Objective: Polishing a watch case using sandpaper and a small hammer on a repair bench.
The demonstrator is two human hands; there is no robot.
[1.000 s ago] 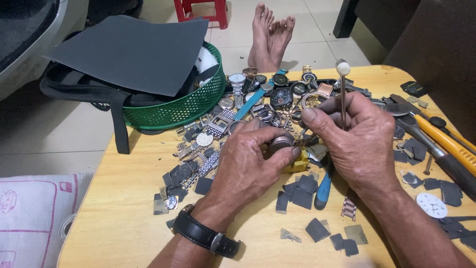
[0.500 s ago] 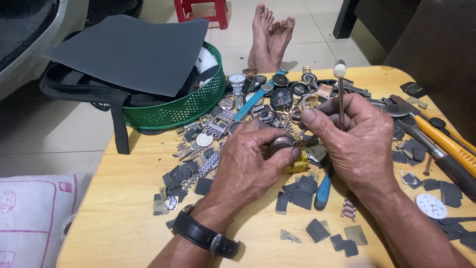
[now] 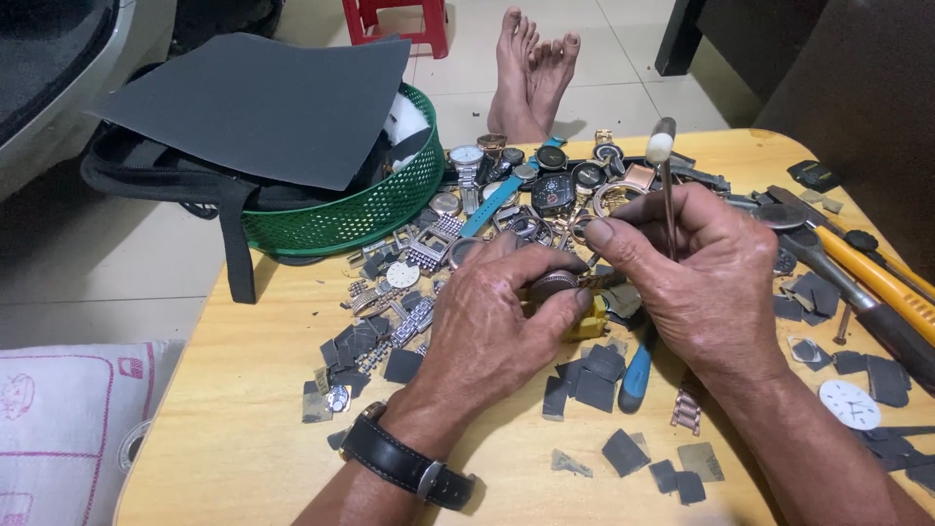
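My left hand (image 3: 492, 321), with a black-strapped wristwatch on its wrist, pinches a round metal watch case (image 3: 551, 284) over a yellow block (image 3: 590, 322) at the middle of the wooden table (image 3: 263, 429). My right hand (image 3: 706, 278) is closed on a thin metal tool (image 3: 665, 185) with a white rounded top, held upright right beside the case. The tool's lower end is hidden behind my fingers. Dark strap pieces and watch parts lie all around both hands.
A green mesh basket (image 3: 360, 219) under a black sheet (image 3: 263, 102) stands at the back left. Several watches (image 3: 545, 180) are piled behind my hands. Yellow-handled tools (image 3: 881, 282) lie at the right edge, a blue-handled tool (image 3: 638, 370) under my right wrist. Someone's bare feet (image 3: 531, 68) rest beyond the table.
Both hands stay in place on the watch case. The upright tool in my right hand has shifted only slightly.
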